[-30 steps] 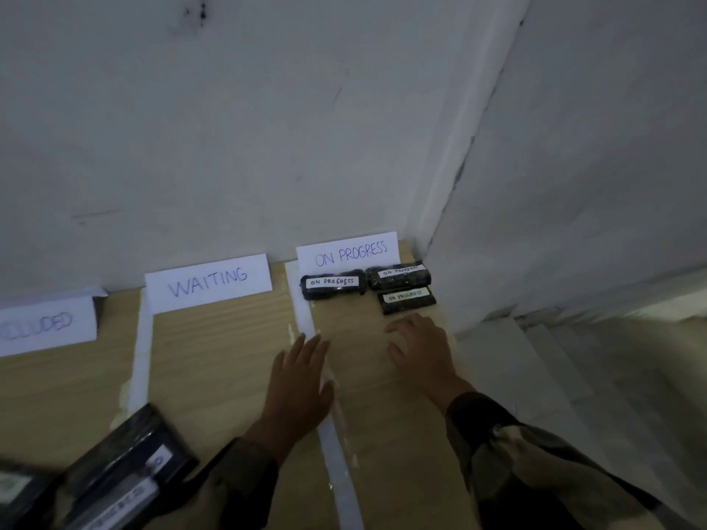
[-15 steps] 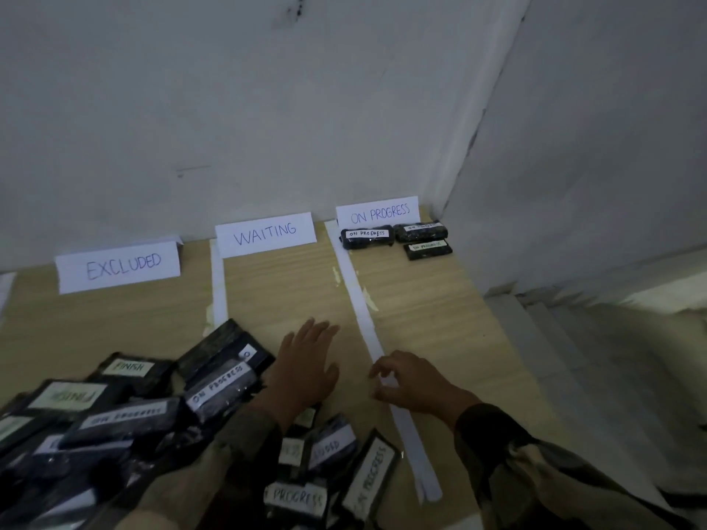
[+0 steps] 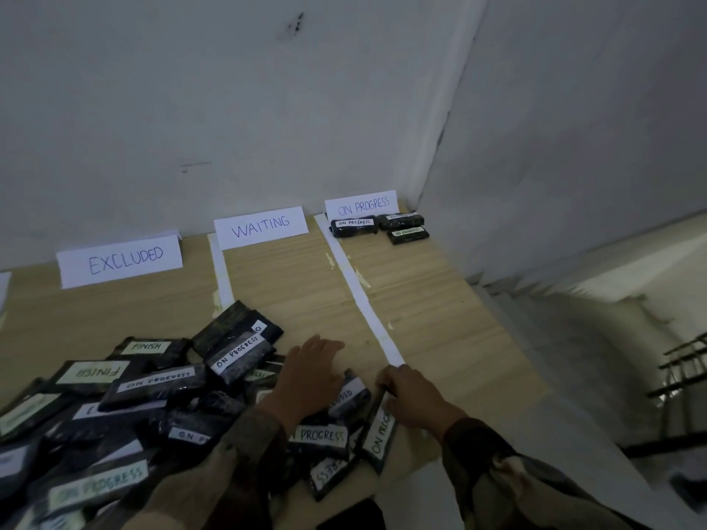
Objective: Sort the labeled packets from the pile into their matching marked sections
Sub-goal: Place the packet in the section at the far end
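A pile of dark packets (image 3: 153, 399) with white labels reading FINISH, ON PROGRESS and EXCLUDED covers the near left of the wooden table (image 3: 421, 300). My left hand (image 3: 310, 380) lies flat with straight fingers over the pile's right edge, on a packet labelled EXCLUDED (image 3: 350, 394). My right hand (image 3: 411, 397) has curled fingers on the top end of an ON PROGRESS packet (image 3: 378, 434) at the pile's right side. Three packets (image 3: 378, 225) lie in the far right section under the ON PROGRESS sign (image 3: 361, 205).
WAITING sign (image 3: 262, 226) and EXCLUDED sign (image 3: 122, 258) stand against the back wall. White tape strips (image 3: 359, 292) divide the sections. The table's right edge drops off to a tiled floor, with a dark metal rack (image 3: 685, 380) at far right.
Both hands pulled back from the ON PROGRESS section to the pile. The view swung left and down, bringing the pile in. My right hand now touches an ON PROGRESS packet.
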`<state>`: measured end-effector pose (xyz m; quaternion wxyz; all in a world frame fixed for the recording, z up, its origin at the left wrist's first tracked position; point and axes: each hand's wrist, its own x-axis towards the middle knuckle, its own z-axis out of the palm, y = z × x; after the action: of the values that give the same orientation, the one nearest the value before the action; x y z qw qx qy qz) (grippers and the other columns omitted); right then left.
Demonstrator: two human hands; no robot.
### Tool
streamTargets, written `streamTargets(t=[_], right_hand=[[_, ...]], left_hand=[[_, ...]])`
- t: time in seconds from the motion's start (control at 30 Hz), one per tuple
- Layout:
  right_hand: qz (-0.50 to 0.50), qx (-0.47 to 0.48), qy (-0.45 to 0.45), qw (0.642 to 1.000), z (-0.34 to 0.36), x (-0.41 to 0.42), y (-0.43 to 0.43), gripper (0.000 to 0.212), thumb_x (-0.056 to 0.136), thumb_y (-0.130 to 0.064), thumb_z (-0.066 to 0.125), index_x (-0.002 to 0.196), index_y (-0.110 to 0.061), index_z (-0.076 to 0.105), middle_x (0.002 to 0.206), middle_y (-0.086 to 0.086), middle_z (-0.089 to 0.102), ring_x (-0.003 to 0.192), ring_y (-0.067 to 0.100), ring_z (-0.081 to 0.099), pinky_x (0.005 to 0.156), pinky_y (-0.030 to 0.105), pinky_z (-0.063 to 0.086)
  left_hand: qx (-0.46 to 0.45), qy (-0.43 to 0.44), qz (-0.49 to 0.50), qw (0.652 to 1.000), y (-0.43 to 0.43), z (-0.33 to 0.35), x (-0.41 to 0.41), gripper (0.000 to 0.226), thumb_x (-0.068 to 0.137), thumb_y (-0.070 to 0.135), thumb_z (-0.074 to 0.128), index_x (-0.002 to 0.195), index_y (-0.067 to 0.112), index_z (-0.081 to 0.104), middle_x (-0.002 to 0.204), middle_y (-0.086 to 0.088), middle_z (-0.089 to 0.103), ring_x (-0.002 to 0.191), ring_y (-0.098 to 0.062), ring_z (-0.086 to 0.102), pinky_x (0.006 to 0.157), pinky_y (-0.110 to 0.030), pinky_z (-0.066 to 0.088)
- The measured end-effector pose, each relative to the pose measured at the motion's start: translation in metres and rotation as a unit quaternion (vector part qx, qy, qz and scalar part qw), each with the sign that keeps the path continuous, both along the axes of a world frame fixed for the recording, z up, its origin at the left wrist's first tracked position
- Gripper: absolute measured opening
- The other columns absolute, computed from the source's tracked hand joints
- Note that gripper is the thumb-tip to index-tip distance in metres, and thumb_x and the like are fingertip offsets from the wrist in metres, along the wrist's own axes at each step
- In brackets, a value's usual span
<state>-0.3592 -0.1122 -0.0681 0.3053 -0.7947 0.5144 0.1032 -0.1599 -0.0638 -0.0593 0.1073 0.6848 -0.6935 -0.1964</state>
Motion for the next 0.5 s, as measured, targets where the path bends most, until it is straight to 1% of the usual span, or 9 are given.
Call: streamTargets(t=[0.1,0.2,0.27,0.33,0.37,0.43,0.5], right_hand=[[-0.019,0.019,-0.031,0.999,0.018,0.001,-0.003,0.023,0.083,-0.012,0.061,0.100,-0.022,0.048,0.111,0.008,0.058,0.090,0.023,0.053,0.070,0.028,0.041],[-0.066,0.024,-0.093,0.993,0.042,0.001,-0.014,0.021,0.082,-0.009,0.065,0.088,-0.023,0.051,0.096,0.009,0.059,0.077,0.021,0.053,0.066,0.032,0.045],[-0.086,0.029,-0.129,0.987,0.058,0.000,-0.021,0.021,0.083,-0.006,0.065,0.085,-0.023,0.055,0.092,0.012,0.058,0.075,0.023,0.055,0.069,0.040,0.052],[-0.101,0.034,-0.164,0.981,0.074,0.000,-0.028,0.019,0.084,-0.004,0.064,0.086,-0.021,0.057,0.091,0.012,0.057,0.077,0.024,0.057,0.072,0.041,0.054],[-0.111,0.038,-0.183,0.976,0.081,0.000,-0.031,0.018,0.085,-0.003,0.063,0.088,-0.019,0.057,0.092,0.012,0.056,0.078,0.024,0.058,0.069,0.038,0.055],[-0.145,0.053,-0.225,0.962,0.091,0.001,-0.037,0.015,0.087,-0.002,0.060,0.091,-0.016,0.057,0.092,0.011,0.056,0.078,0.022,0.060,0.061,0.028,0.053],[-0.184,0.070,-0.271,0.942,0.096,0.004,-0.040,0.013,0.088,-0.001,0.059,0.094,-0.012,0.056,0.087,0.008,0.056,0.077,0.021,0.062,0.059,0.025,0.053]], left_hand=[[-0.007,0.022,-0.006,1.000,0.003,0.007,-0.006,0.049,0.090,0.029,0.050,0.137,0.023,0.038,0.143,0.003,0.040,0.139,-0.017,0.024,0.108,-0.032,0.023],[0.001,0.042,-0.026,0.999,0.000,0.013,-0.010,0.048,0.088,0.033,0.053,0.134,0.025,0.042,0.138,0.004,0.047,0.129,-0.016,0.039,0.102,-0.028,0.031],[0.025,0.067,-0.031,0.997,-0.001,0.017,-0.014,0.050,0.085,0.037,0.058,0.132,0.027,0.044,0.134,0.006,0.051,0.120,-0.014,0.048,0.097,-0.026,0.037],[0.045,0.102,-0.024,0.993,-0.003,0.022,-0.014,0.052,0.082,0.040,0.062,0.130,0.030,0.044,0.127,0.008,0.056,0.110,-0.012,0.055,0.090,-0.024,0.042],[0.056,0.118,-0.024,0.991,-0.004,0.024,-0.014,0.054,0.081,0.041,0.064,0.130,0.030,0.044,0.124,0.009,0.057,0.105,-0.011,0.057,0.087,-0.024,0.043],[0.071,0.140,-0.027,0.987,-0.007,0.030,-0.012,0.055,0.080,0.042,0.066,0.128,0.029,0.043,0.119,0.009,0.059,0.101,-0.012,0.060,0.085,-0.026,0.046],[0.075,0.179,-0.013,0.981,-0.011,0.035,-0.009,0.047,0.080,0.038,0.067,0.121,0.029,0.047,0.115,0.006,0.063,0.097,-0.013,0.061,0.083,-0.030,0.050]])
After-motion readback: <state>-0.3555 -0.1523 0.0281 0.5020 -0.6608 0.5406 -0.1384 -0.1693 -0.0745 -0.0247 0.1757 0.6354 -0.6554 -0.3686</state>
